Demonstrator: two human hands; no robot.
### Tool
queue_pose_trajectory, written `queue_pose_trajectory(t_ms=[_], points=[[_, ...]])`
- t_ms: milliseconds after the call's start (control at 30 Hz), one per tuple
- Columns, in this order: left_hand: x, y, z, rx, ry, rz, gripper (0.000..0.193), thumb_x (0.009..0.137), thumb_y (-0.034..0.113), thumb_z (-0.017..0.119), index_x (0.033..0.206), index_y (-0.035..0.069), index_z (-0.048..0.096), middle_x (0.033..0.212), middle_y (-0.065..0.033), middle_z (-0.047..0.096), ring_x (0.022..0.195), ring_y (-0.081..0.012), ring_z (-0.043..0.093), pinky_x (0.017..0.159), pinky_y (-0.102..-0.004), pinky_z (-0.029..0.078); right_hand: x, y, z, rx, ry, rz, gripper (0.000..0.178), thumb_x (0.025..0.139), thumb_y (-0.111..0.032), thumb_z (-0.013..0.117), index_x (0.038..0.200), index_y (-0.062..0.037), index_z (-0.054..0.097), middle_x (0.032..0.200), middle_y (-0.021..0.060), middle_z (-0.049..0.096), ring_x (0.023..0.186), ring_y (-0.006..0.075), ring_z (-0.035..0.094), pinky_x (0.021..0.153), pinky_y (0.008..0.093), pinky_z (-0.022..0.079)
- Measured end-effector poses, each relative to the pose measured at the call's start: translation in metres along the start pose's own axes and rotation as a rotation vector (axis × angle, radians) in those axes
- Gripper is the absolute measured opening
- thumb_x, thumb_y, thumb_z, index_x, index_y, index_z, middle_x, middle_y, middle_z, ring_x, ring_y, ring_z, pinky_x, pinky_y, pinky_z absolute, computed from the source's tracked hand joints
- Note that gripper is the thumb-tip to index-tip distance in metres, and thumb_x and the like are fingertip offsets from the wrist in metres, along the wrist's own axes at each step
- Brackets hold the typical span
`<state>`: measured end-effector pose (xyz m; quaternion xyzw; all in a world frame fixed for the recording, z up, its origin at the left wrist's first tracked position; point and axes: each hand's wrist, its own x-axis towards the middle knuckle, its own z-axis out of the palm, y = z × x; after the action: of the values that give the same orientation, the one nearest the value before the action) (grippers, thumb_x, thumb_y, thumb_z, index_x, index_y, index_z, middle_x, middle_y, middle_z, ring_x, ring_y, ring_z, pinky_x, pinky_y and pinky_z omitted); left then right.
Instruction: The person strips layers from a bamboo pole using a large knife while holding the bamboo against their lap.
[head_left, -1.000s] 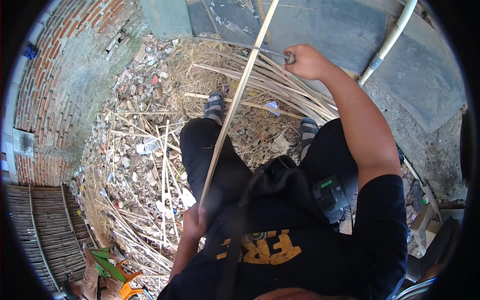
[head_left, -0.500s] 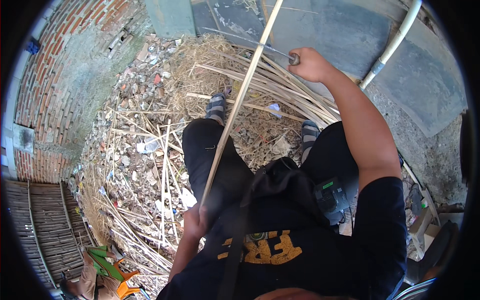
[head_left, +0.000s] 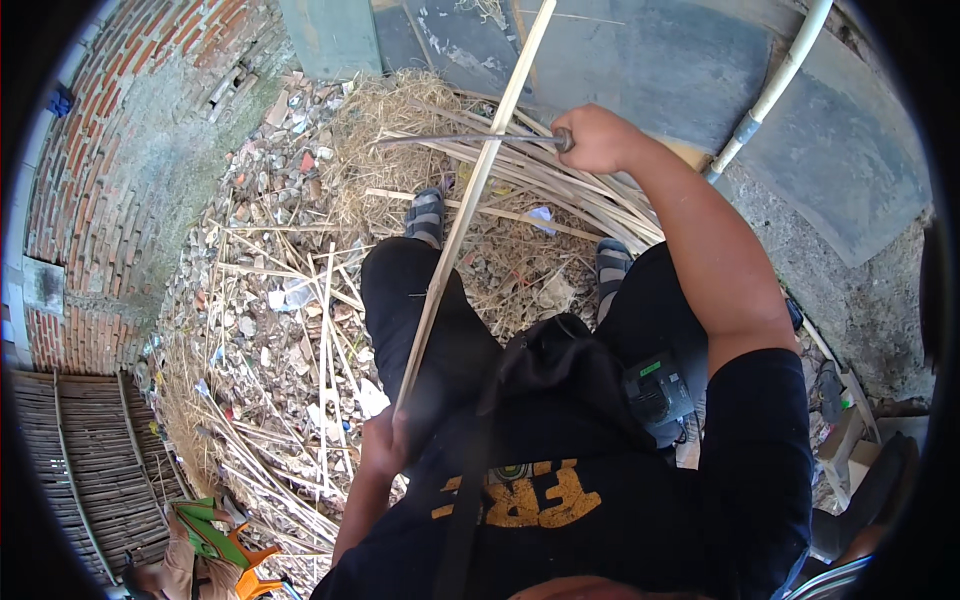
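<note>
A long, pale bamboo strip (head_left: 462,225) slants up and away from my lap to the top of the view. Its lower end sits in my left hand (head_left: 382,445), closed around it beside my left thigh. Farther out, my right hand (head_left: 597,140) is wrapped around the handle of a long, thin-bladed knife (head_left: 440,138). The blade points left and crosses the strip in its upper part, seemingly touching it. Part of the handle is hidden in my fist.
Split bamboo strips (head_left: 580,185) lie in a pile before my feet, with more strips (head_left: 326,360) over the rubble at left. Dry shavings (head_left: 365,125) heap near the grey panels (head_left: 640,80). A pale pipe (head_left: 775,90) leans at right. Another person (head_left: 195,560) sits at lower left.
My right hand has come slightly nearer and to the left. The knife blade has swung from slanted to nearly level and lies lower along the bamboo strip. My left hand stays almost in place.
</note>
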<state>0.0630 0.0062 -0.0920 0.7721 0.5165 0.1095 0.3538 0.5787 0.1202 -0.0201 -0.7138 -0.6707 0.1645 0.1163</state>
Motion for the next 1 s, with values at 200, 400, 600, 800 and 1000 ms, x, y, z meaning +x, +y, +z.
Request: queue_pose_trajectory(t_ms=[200, 400, 600, 800, 1000], points=[[-0.006, -0.03, 0.001, -0.077, -0.046, -0.044, 0.042, 0.103, 0.033, 0.044, 0.09, -0.003, 0.062, 0.068, -0.0225, 0.059, 0.063, -0.0381, 0.063, 0.061, -0.0435, 0.047, -0.022, -0.037, -0.006, -0.021, 0.146, -0.065, 0.021, 0.074, -0.017, 0.068, 0.092, -0.0054, 0.069, 0.081, 0.0178, 0.069, 0.084, 0.0376, 0.067, 0.075, 0.0461, 0.054], [-0.006, -0.001, 0.003, 0.081, 0.02, 0.032, 0.04, 0.103, 0.032, 0.045, 0.09, -0.002, 0.062, 0.066, -0.0218, 0.058, 0.062, -0.0369, 0.063, 0.059, -0.043, 0.047, -0.005, -0.007, 0.001, 0.056, 0.163, -0.017, 0.033, 0.076, -0.017, 0.068, 0.107, -0.0089, 0.072, 0.093, 0.0151, 0.072, 0.091, 0.0342, 0.069, 0.081, 0.0457, 0.056], [-0.004, -0.008, 0.002, 0.02, 0.062, 0.076, 0.039, 0.103, 0.032, 0.045, 0.092, -0.001, 0.063, 0.065, -0.0206, 0.058, 0.059, -0.0362, 0.062, 0.057, -0.0418, 0.046, -0.008, -0.002, -0.008, 0.001, 0.28, 0.039, 0.034, 0.075, -0.016, 0.067, 0.108, -0.0091, 0.072, 0.09, 0.0167, 0.072, 0.088, 0.0355, 0.069, 0.08, 0.0454, 0.056], [-0.003, -0.011, -0.004, 0.006, -0.021, 0.02, 0.039, 0.103, 0.031, 0.046, 0.091, -0.002, 0.062, 0.064, -0.021, 0.057, 0.056, -0.0358, 0.06, 0.054, -0.0417, 0.045, -0.033, -0.051, -0.015, -0.218, 0.093, -0.111, 0.028, 0.075, -0.016, 0.068, 0.101, -0.0092, 0.072, 0.088, 0.0175, 0.071, 0.088, 0.0351, 0.069, 0.08, 0.0455, 0.056], [-0.003, -0.013, 0.013, 0.09, 0.104, 0.119, 0.037, 0.102, 0.03, 0.046, 0.089, -0.001, 0.061, 0.063, -0.0214, 0.057, 0.055, -0.0383, 0.06, 0.053, -0.0427, 0.044, 0.009, 0.023, -0.007, 0.117, 0.53, 0.142, 0.033, 0.078, -0.019, 0.068, 0.106, -0.0029, 0.069, 0.086, 0.0205, 0.071, 0.083, 0.0389, 0.069, 0.076, 0.0465, 0.055]])
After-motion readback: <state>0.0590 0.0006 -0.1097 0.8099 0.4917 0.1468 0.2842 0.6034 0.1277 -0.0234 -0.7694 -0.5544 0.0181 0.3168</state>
